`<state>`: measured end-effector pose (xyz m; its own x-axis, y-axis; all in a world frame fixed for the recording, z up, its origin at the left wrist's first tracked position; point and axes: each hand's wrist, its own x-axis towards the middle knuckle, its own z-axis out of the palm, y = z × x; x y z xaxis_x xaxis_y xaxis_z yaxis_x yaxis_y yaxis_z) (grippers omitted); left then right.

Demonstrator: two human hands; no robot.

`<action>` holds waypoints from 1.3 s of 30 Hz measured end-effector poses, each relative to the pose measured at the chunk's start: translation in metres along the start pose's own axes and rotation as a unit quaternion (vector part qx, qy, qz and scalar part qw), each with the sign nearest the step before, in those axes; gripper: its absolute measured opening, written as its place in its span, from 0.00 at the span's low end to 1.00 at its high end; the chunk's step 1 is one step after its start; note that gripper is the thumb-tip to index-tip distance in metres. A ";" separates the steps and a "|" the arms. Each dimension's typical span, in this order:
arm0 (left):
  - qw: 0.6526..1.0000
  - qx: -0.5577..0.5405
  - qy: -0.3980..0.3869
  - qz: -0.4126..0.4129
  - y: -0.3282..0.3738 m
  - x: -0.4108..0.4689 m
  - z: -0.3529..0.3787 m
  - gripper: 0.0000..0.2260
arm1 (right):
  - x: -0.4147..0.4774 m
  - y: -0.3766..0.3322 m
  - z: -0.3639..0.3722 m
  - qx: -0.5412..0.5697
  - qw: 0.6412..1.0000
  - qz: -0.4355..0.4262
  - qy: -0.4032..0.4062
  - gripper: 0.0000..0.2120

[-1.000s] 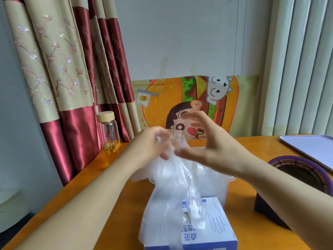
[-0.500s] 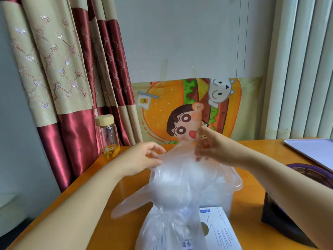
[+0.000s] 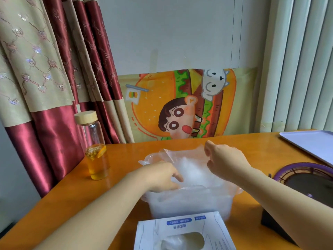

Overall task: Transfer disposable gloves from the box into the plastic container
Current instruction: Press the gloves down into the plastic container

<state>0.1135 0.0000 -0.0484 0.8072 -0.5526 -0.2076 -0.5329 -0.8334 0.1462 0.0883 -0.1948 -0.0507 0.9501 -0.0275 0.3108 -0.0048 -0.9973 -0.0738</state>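
Observation:
A clear plastic container (image 3: 189, 204) stands on the orange table just beyond a white glove box (image 3: 182, 230), whose oval opening shows more gloves. A bunch of thin clear disposable gloves (image 3: 191, 166) lies in and over the container. My left hand (image 3: 162, 175) presses down into the container's left side, fingers curled into the gloves. My right hand (image 3: 225, 159) holds the gloves' upper right edge above the container's far rim.
A glass bottle (image 3: 95, 148) with a wooden lid and amber liquid stands at the left. A black box with a purple-rimmed round top (image 3: 306, 179) sits at the right, a pale tray (image 3: 310, 143) behind it. Curtains and a cartoon poster back the table.
Both hands have come down from above the table, carrying the gloves clear of the box and into the container. The box's opening is now uncovered.

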 end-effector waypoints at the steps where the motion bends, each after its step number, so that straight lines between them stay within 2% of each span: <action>1: 1.000 0.002 -0.017 0.001 -0.002 0.006 0.000 0.16 | -0.001 -0.002 -0.003 -0.049 0.998 -0.031 0.025 0.09; 3: 0.999 -0.009 -0.051 0.000 -0.005 0.017 0.000 0.18 | -0.001 -0.007 -0.010 -0.055 0.991 -0.094 0.072 0.10; 5: 0.996 -0.029 -0.081 -0.006 -0.002 0.024 -0.002 0.18 | 0.003 -0.013 -0.012 0.010 0.985 -0.167 0.043 0.10; 7: 0.995 -0.005 -0.101 -0.001 0.004 0.028 -0.004 0.18 | 0.008 -0.021 -0.003 0.048 0.973 -0.209 -0.081 0.16; 10: 0.990 0.047 -0.135 0.017 0.005 0.034 0.001 0.23 | 0.015 -0.025 0.018 -0.026 0.944 -0.199 -0.261 0.31; 12: 0.983 0.074 -0.171 0.005 0.002 0.039 0.008 0.31 | 0.020 -0.024 0.030 -0.061 0.924 -0.169 -0.338 0.34; 15: 0.973 0.088 -0.215 0.003 0.000 0.045 0.019 0.28 | 0.028 -0.022 0.043 -0.092 0.906 -0.139 -0.389 0.34; 18: 0.971 0.103 -0.217 -0.005 0.003 0.050 0.024 0.23 | 0.032 -0.020 0.053 -0.146 0.896 -0.144 -0.394 0.24; 21: 0.975 0.122 -0.185 -0.006 0.005 0.044 0.024 0.22 | 0.035 -0.020 0.058 -0.152 0.887 -0.137 -0.413 0.23; 23: 0.982 0.101 -0.157 -0.021 0.004 0.038 0.017 0.25 | 0.033 -0.021 0.053 -0.137 0.897 -0.136 -0.397 0.23; 27: 0.995 0.049 -0.080 -0.017 -0.010 0.013 -0.018 0.23 | 0.022 -0.020 0.020 -0.073 0.931 -0.139 -0.328 0.28; 29: 1.000 -0.006 -0.027 -0.009 -0.016 -0.006 -0.034 0.19 | 0.015 -0.019 0.000 -0.034 0.951 -0.154 -0.264 0.22; 31: 0.997 -0.056 0.051 0.003 -0.022 -0.027 -0.040 0.16 | 0.004 -0.020 -0.016 0.016 0.974 -0.183 -0.131 0.13; 33: 0.984 -0.109 0.141 0.016 -0.022 -0.051 -0.034 0.13 | -0.016 -0.025 -0.027 0.092 0.971 -0.222 -0.010 0.07; 34: 0.973 -0.140 0.182 0.026 -0.020 -0.061 -0.030 0.11 | -0.027 -0.028 -0.033 0.119 0.963 -0.241 0.009 0.05; 36: 0.955 -0.206 0.211 0.042 -0.011 -0.084 -0.010 0.09 | -0.054 -0.037 -0.032 0.131 0.948 -0.281 -0.069 0.06; 39: 0.967 -0.206 0.142 0.044 -0.002 -0.104 0.027 0.07 | -0.082 -0.048 -0.007 0.066 0.921 -0.313 -0.224 0.09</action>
<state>0.0233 0.0589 -0.0528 0.8314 -0.5484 0.0894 -0.5043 -0.6773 0.5356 0.0086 -0.1453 -0.0655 0.7874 0.6102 -0.0874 0.5971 -0.7903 -0.1376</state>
